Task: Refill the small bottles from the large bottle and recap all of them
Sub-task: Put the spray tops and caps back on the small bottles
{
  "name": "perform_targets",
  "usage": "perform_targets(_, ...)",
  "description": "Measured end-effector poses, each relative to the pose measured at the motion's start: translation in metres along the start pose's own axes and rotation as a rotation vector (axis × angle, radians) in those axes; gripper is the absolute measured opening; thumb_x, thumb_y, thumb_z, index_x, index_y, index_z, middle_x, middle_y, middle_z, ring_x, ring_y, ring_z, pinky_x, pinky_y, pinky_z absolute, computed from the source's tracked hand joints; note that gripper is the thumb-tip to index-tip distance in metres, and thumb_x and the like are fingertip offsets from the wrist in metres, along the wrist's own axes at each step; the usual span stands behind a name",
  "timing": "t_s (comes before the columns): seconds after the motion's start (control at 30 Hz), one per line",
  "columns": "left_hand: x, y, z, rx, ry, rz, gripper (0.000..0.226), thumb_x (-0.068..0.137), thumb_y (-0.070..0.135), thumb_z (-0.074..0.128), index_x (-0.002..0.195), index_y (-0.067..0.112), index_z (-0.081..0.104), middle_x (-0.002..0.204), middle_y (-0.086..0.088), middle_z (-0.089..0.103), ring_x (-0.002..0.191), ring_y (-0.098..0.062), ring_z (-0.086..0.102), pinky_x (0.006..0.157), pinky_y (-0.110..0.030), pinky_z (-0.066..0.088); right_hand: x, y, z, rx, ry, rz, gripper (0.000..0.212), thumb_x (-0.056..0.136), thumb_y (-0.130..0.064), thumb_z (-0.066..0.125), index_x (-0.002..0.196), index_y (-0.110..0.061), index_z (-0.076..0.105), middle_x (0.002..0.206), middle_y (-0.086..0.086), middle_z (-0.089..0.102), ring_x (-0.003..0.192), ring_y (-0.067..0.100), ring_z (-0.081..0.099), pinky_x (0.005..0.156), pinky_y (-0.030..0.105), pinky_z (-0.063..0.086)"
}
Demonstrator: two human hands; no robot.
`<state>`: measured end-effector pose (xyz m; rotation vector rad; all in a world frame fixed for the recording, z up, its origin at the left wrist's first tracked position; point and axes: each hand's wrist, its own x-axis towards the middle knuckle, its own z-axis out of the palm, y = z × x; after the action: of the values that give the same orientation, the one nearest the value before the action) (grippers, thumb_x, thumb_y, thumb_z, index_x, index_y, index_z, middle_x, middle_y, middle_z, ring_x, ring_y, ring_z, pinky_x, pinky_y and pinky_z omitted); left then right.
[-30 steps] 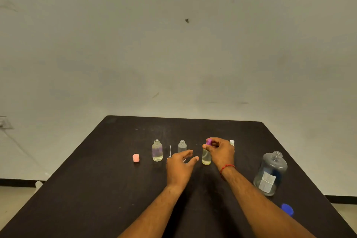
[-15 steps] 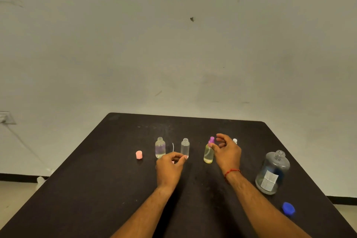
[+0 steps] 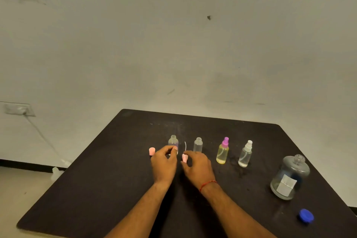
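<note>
On my head feed, the black table (image 3: pixel 96 189) carries a row of four small bottles. The leftmost open bottle (image 3: pixel 173 141) has no cap. My left hand (image 3: pixel 163 165) curls its fingers across the lower part of it, and I cannot tell whether it truly grips. A pink cap (image 3: pixel 152 151) stands just left of that hand. My right hand (image 3: pixel 199 168) pinches a pink spray head (image 3: pixel 184 158) between the two uncapped bottles, with its thin white tube (image 3: pixel 185 146) pointing up. The second open bottle (image 3: pixel 198 144) looks clear, and I cannot read its level. The purple-topped bottle (image 3: pixel 222 152) holds yellowish liquid. The white-topped bottle (image 3: pixel 245 155) shows clear liquid low down. Far right stands the large bottle (image 3: pixel 289 177), uncapped and labelled, with its blue cap (image 3: pixel 306 216) lying nearer me.
</note>
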<state>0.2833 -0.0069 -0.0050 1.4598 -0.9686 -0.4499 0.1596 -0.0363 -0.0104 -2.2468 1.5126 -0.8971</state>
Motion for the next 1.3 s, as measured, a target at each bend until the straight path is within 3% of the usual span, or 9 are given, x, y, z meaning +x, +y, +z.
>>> perform_targets(0.13, 0.006, -0.005, -0.005, 0.023, -0.062, 0.02, 0.01, 0.093, 0.019, 0.068, 0.092, 0.023, 0.078, 0.081, 0.02, 0.071, 0.086, 0.011, 0.064, 0.074, -0.006, 0.047, 0.007, -0.009, 0.015, -0.122, -0.067, 0.031, 0.034, 0.083, -0.039, 0.069, 0.114, -0.029, 0.063, 0.1, 0.0, 0.062, 0.097, 0.019, 0.06, 0.085, 0.033, 0.053)
perform_targets(0.23, 0.011, -0.008, -0.002, 0.04, -0.108, 0.045, 0.011, 0.093, 0.019, 0.068, 0.098, 0.021, 0.078, 0.087, 0.018, 0.072, 0.09, 0.013, 0.063, 0.075, 0.0, 0.043, 0.01, -0.009, 0.02, -0.168, -0.053, 0.024, 0.013, 0.085, -0.036, 0.065, 0.092, -0.026, 0.062, 0.09, 0.001, 0.058, 0.09, 0.021, 0.059, 0.074, 0.032, 0.052)
perform_targets(0.33, 0.016, -0.007, 0.007, 0.065, -0.168, 0.055, 0.015, 0.093, 0.023, 0.068, 0.105, 0.022, 0.077, 0.096, 0.015, 0.074, 0.092, 0.013, 0.064, 0.079, -0.004, 0.049, 0.009, -0.005, 0.018, -0.194, -0.019, 0.01, 0.01, 0.091, -0.029, 0.059, 0.085, -0.021, 0.061, 0.085, 0.002, 0.058, 0.085, 0.021, 0.061, 0.066, 0.031, 0.049)
perform_targets(0.5, 0.02, -0.001, 0.026, 0.144, -0.235, 0.084, 0.026, 0.091, 0.03, 0.07, 0.116, 0.022, 0.074, 0.107, 0.01, 0.074, 0.1, 0.001, 0.066, 0.091, -0.019, 0.054, -0.005, 0.011, 0.002, -0.257, 0.014, -0.009, 0.01, 0.093, -0.024, 0.052, 0.101, -0.023, 0.059, 0.09, 0.002, 0.064, 0.083, 0.021, 0.062, 0.064, 0.03, 0.047)
perform_targets(0.67, 0.024, 0.005, 0.054, 0.249, -0.394, 0.008, 0.053, 0.087, 0.036, 0.075, 0.134, 0.017, 0.061, 0.126, 0.002, 0.068, 0.116, -0.01, 0.063, 0.094, -0.023, 0.05, -0.026, 0.022, -0.019, -0.254, -0.005, 0.047, 0.043, 0.088, -0.028, 0.057, 0.129, -0.031, 0.046, 0.088, -0.002, 0.06, 0.082, 0.018, 0.059, 0.067, 0.029, 0.048)
perform_targets(0.8, 0.023, 0.005, 0.069, 0.291, -0.453, -0.017, 0.049, 0.082, 0.037, 0.08, 0.125, 0.017, 0.066, 0.118, 0.001, 0.072, 0.101, -0.009, 0.065, 0.081, -0.021, 0.05, -0.033, 0.025, -0.031, -0.226, 0.026, 0.052, 0.029, 0.087, -0.028, 0.059, 0.115, -0.024, 0.054, 0.089, -0.003, 0.061, 0.083, 0.017, 0.06, 0.064, 0.024, 0.041)
perform_targets(1.0, 0.024, 0.0, 0.077, 0.338, -0.395, -0.029, 0.026, 0.082, 0.035, 0.079, 0.098, 0.017, 0.07, 0.097, 0.001, 0.074, 0.092, -0.016, 0.07, 0.083, -0.034, 0.057, -0.036, 0.03, -0.044, -0.174, 0.076, 0.086, 0.011, 0.083, -0.026, 0.06, 0.088, -0.027, 0.05, 0.081, -0.005, 0.057, 0.074, 0.018, 0.059, 0.061, 0.027, 0.044)
perform_targets(1.13, 0.024, 0.001, 0.073, 0.313, -0.364, -0.02, 0.026, 0.084, 0.034, 0.078, 0.1, 0.015, 0.07, 0.098, 0.001, 0.073, 0.088, -0.012, 0.064, 0.079, -0.029, 0.053, -0.035, 0.035, -0.056, -0.116, 0.145, 0.093, 0.016, 0.08, -0.018, 0.066, 0.086, -0.027, 0.055, 0.083, -0.008, 0.056, 0.073, 0.011, 0.057, 0.064, 0.024, 0.048)
perform_targets(1.3, 0.021, 0.005, 0.062, 0.27, -0.371, 0.002, 0.028, 0.086, 0.03, 0.076, 0.111, 0.018, 0.069, 0.101, 0.008, 0.067, 0.096, -0.009, 0.063, 0.08, -0.021, 0.047, -0.022, 0.035, -0.077, -0.004, 0.338, 0.057, 0.018, 0.077, -0.003, 0.071, 0.083, -0.019, 0.067, 0.077, -0.01, 0.056, 0.068, -0.004, 0.05, 0.066, 0.001, 0.037)
